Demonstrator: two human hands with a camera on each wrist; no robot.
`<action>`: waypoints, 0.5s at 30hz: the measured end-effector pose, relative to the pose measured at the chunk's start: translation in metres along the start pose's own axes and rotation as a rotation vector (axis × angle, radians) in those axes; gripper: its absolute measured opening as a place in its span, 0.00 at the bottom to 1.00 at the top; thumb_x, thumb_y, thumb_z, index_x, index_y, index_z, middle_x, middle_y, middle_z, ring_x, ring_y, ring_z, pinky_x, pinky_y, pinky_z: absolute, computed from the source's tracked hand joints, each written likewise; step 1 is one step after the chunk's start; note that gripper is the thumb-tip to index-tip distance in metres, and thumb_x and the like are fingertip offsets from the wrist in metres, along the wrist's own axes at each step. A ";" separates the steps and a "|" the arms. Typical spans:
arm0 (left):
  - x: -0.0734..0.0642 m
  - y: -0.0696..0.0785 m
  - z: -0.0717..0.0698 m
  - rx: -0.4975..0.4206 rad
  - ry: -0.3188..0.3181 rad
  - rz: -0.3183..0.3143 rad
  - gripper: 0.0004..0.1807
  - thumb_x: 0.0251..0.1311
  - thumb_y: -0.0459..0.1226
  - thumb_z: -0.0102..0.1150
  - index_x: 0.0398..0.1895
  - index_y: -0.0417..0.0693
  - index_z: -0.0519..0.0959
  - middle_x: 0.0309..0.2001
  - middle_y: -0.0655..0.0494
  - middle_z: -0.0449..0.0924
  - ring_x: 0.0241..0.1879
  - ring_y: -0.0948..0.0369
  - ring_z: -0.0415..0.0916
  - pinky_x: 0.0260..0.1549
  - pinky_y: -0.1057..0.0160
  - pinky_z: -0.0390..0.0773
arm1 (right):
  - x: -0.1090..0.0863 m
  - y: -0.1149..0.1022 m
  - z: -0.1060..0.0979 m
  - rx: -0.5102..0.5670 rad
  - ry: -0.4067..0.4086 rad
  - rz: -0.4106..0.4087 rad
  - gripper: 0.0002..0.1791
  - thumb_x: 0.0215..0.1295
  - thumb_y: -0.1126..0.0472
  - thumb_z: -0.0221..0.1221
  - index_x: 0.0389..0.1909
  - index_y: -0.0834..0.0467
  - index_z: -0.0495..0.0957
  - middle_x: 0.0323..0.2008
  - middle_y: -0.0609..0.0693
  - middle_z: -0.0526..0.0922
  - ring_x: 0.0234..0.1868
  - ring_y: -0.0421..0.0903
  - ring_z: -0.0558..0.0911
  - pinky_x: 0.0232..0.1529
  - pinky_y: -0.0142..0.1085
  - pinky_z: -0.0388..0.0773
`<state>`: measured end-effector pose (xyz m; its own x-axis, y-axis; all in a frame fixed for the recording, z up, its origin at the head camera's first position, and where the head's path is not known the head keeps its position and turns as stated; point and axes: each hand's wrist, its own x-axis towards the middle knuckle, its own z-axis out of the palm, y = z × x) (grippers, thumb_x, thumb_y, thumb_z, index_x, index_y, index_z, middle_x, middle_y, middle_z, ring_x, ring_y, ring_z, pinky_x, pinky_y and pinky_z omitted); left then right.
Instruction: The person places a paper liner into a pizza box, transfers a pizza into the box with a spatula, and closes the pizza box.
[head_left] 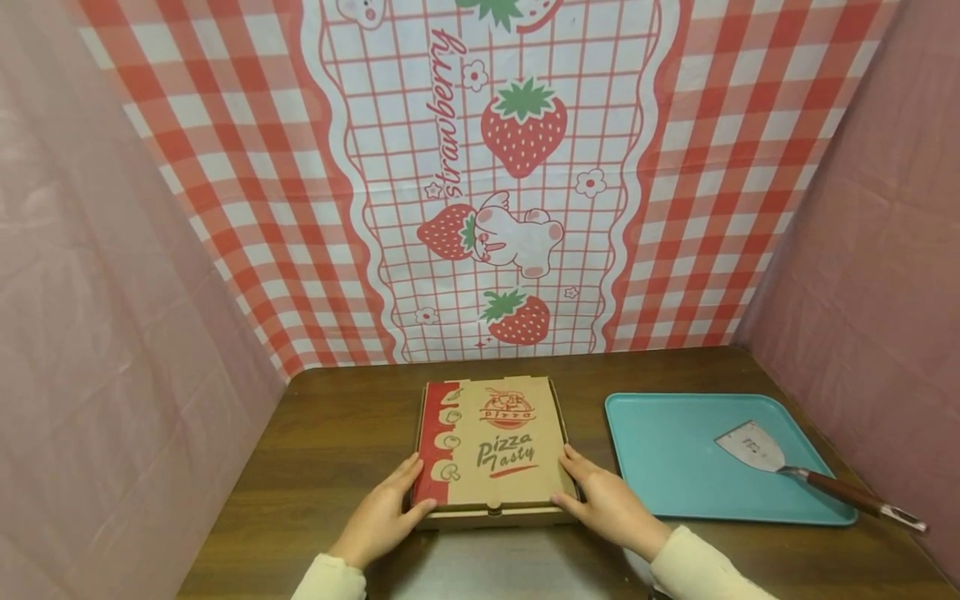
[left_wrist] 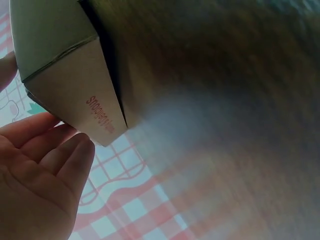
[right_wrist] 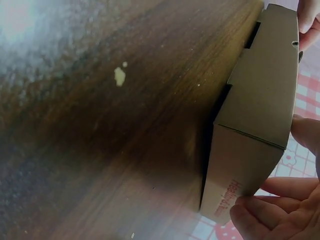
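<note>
A closed cardboard pizza box lies flat on the brown table, its lid printed with "Pizza Tasty" and a red strip of drawings down the left. My left hand grips its near left corner, thumb by the front edge and fingers along the left side. At the opposite near corner, my right hand holds the box the same way. In the left wrist view, fingertips rest against the printed side wall. The right wrist view shows the box's front wall and that hand's fingers at its side. What the box contains is hidden.
Right of the box, a turquoise tray lies on the wooden table. A pizza server rests across it, its wooden handle reaching past the tray's right rim. A strawberry-print cloth hangs behind, with pink drapes at both sides.
</note>
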<state>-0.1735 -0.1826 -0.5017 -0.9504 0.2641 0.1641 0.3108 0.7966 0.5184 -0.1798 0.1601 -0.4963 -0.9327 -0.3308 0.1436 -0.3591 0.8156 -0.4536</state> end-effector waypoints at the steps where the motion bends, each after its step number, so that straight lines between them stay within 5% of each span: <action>1: 0.000 0.001 0.000 0.011 0.000 0.005 0.37 0.59 0.51 0.64 0.67 0.38 0.71 0.71 0.47 0.67 0.69 0.48 0.66 0.63 0.45 0.70 | 0.000 0.000 0.000 -0.006 0.000 -0.002 0.38 0.62 0.44 0.63 0.64 0.68 0.71 0.68 0.65 0.68 0.62 0.62 0.76 0.59 0.53 0.76; 15: -0.001 0.002 0.002 0.072 -0.005 0.033 0.36 0.60 0.53 0.63 0.64 0.36 0.73 0.70 0.45 0.67 0.70 0.46 0.64 0.64 0.45 0.70 | 0.000 0.002 -0.001 -0.039 0.001 -0.032 0.36 0.63 0.45 0.63 0.63 0.68 0.72 0.69 0.64 0.67 0.62 0.61 0.76 0.58 0.52 0.76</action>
<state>-0.1721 -0.1803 -0.5027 -0.9396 0.2936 0.1760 0.3421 0.8246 0.4506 -0.1805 0.1625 -0.4960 -0.9209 -0.3563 0.1582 -0.3894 0.8228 -0.4140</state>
